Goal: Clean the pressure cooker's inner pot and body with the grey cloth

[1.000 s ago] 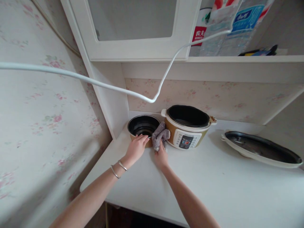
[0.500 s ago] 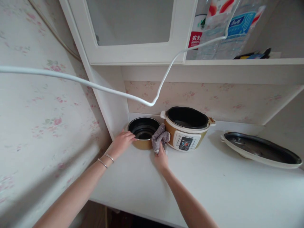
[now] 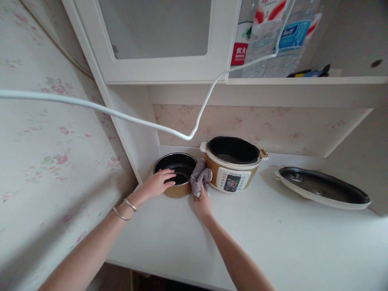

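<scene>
A round pot (image 3: 178,190), black inside and gold outside, stands on the counter by the left panel. My left hand (image 3: 157,182) reaches over its near left rim, fingers stretched out above the black inside; whether they touch it I cannot tell. My right hand (image 3: 202,204) is closed on a bunched grey cloth (image 3: 200,174) at the pot's right side. Just right of the cloth stands a gold and white electric cooker (image 3: 233,178) with its top uncovered and a control panel in front. Part of the pot's rim is hidden behind my left hand and the cloth.
An oval lid (image 3: 324,188) with a dark inner side lies on the white counter (image 3: 291,242) to the right. A white cable (image 3: 133,117) hangs across the view. Overhead are a cabinet door (image 3: 163,68) and a shelf with plastic bottles (image 3: 287,44). Floral wallpaper covers the left wall.
My left hand has moved from the pot's left rim further over its opening, with fingers more spread. The pot has shifted slightly toward me. My right hand still holds the cloth.
</scene>
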Demonstrator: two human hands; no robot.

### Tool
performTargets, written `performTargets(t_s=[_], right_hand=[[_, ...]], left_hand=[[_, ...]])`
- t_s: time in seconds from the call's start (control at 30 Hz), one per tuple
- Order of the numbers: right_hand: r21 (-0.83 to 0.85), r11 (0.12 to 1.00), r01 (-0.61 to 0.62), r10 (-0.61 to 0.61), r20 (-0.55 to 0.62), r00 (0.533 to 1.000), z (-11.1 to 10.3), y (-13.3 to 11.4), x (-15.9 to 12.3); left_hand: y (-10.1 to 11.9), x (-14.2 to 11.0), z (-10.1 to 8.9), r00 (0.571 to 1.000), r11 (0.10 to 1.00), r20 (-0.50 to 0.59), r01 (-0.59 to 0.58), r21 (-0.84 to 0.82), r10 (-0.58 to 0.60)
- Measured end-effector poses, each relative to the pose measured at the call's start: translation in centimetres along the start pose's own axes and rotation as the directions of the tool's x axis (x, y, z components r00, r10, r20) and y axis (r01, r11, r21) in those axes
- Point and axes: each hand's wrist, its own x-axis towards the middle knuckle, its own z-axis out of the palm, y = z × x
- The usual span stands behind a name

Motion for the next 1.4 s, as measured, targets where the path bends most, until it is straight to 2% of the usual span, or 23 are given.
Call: performTargets(t_s=[0.07,0.13,0.23,0.33,0.43,0.53,0.63,0.7,0.87,0.93,0.97,1.03,1.17,1.23,1.3,1.4], right_hand=[[0.011,1.000,-0.009,0.009,-0.003,1.000,0.0,0.0,0.1],[0.008,1.000,-0.021,0.021,0.002,1.000,-0.1,0.0,0.1],[-0.017,0.999,-0.038,0.039,0.021,0.999,-0.1,-0.3,0.1],[-0.028,1.000,-0.009,0.010,0.035,0.999,0.1,-0.5,-0.1],[-0.027,0.999,0.029,-0.028,0.042,0.999,0.2,-0.5,-0.2],[-0.030,1.000,0.005,-0.004,0.025,1.000,0.1,-0.5,-0.2],[-0.011,1.000,-0.006,0.006,-0.010,1.000,-0.1,-0.4,-0.1],[-0.001,1.000,0.003,-0.003,-0.014,1.000,-0.2,-0.4,-0.1],[-0.016,1.000,-0.011,0.011,-0.007,1.000,-0.2,-0.2,0.0],[-0.029,1.000,-0.010,0.010,-0.002,1.000,-0.1,-0.2,0.1],[-0.034,0.999,-0.007,0.007,0.002,1.000,0.0,-0.2,0.1],[-0.039,0.999,0.005,-0.005,0.009,1.000,0.0,-0.3,0.0],[-0.027,0.999,0.042,-0.042,0.028,0.999,0.0,-0.5,0.0],[-0.025,0.999,0.036,-0.036,0.021,0.999,-0.1,-0.6,0.0],[-0.027,1.000,0.011,-0.010,0.013,1.000,-0.2,-0.5,0.0],[-0.030,1.000,-0.005,0.006,0.017,1.000,-0.3,-0.5,0.1]], left_hand=[[-2.6,-0.5,-1.2,0.997,1.000,0.075,0.000,0.012,-0.001],[-4.2,-1.1,-1.7,0.995,1.000,0.099,-0.001,0.020,-0.001],[-4.1,-1.6,-1.2,0.999,1.000,0.040,0.028,0.006,-0.029],[-1.6,-1.4,0.5,0.985,0.989,-0.088,0.148,0.019,-0.146],[2.2,-0.5,2.3,0.953,0.963,-0.189,0.255,0.090,-0.235],[5.5,0.3,3.6,0.959,0.975,-0.207,0.210,0.070,-0.192],[6.5,0.5,3.7,0.965,0.993,-0.233,0.110,-0.051,-0.119],[5.0,0.3,3.0,0.971,0.996,-0.228,0.055,-0.066,-0.069],[-2.2,-0.4,0.5,0.995,0.998,-0.092,-0.020,0.055,0.025],[-3.7,-0.5,-0.1,0.998,0.998,-0.051,-0.038,0.059,0.041],[-3.7,-0.5,-0.1,0.998,0.997,-0.040,-0.042,0.061,0.045],[-2.5,-0.4,0.5,0.998,0.997,-0.065,-0.008,0.080,0.013],[2.8,0.3,3.3,0.969,0.987,-0.220,0.137,0.086,-0.115],[4.8,0.6,4.3,0.963,0.993,-0.245,0.121,0.011,-0.115],[5.2,0.7,4.3,0.970,0.995,-0.232,0.056,-0.081,-0.073],[3.0,0.6,2.8,0.982,0.995,-0.190,-0.023,-0.101,0.003]])
